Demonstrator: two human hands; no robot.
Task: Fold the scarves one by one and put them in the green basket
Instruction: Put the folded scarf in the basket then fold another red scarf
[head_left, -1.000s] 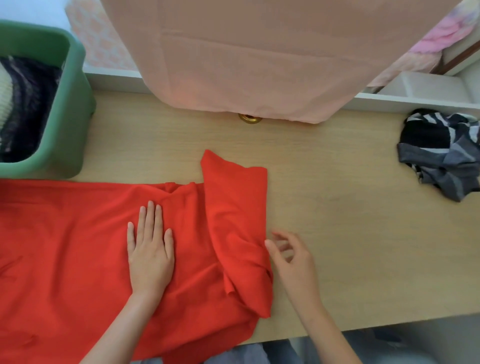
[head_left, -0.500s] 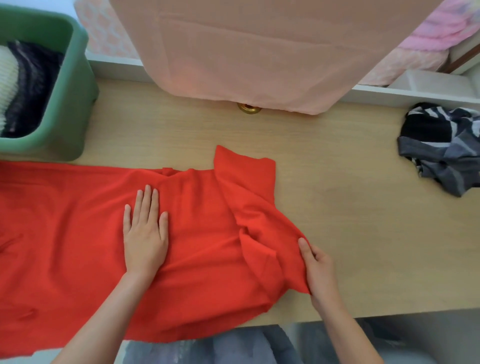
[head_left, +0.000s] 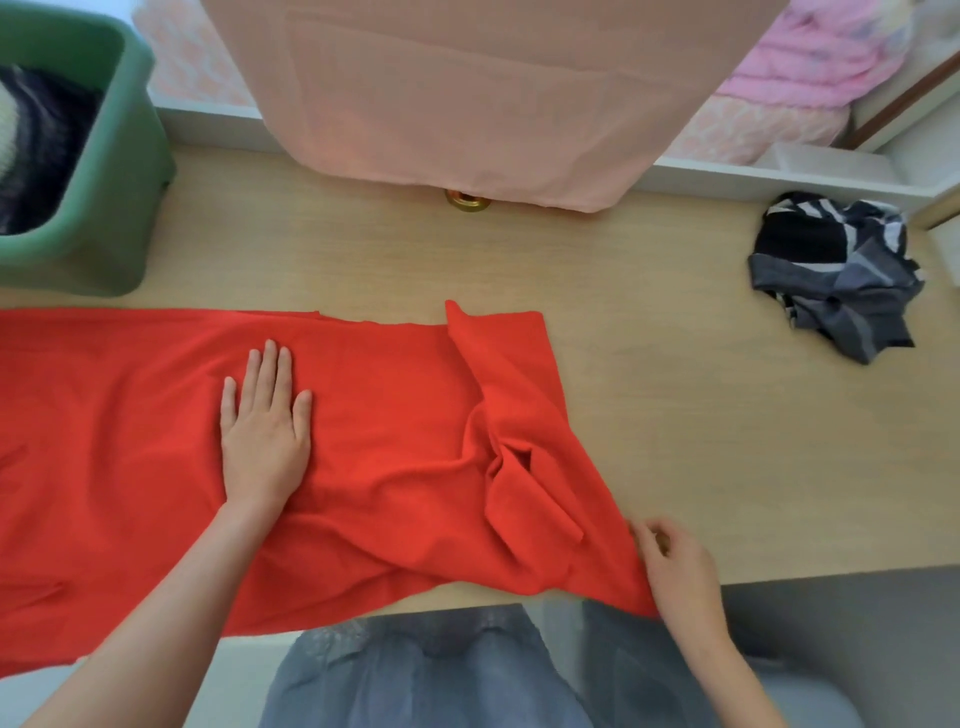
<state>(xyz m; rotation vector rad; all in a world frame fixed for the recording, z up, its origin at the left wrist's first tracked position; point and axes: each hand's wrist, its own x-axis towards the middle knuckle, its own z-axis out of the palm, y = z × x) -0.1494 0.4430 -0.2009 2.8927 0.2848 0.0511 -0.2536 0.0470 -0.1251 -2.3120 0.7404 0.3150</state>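
Head view: red scarf, long axis left-right, near-right corner in right hand.

Left hand presses flat on the red scarf; right hand pinches its corner.

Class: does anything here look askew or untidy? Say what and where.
The red scarf is rumpled at its right end, overhanging the table. A grey striped scarf lies crumpled far right.
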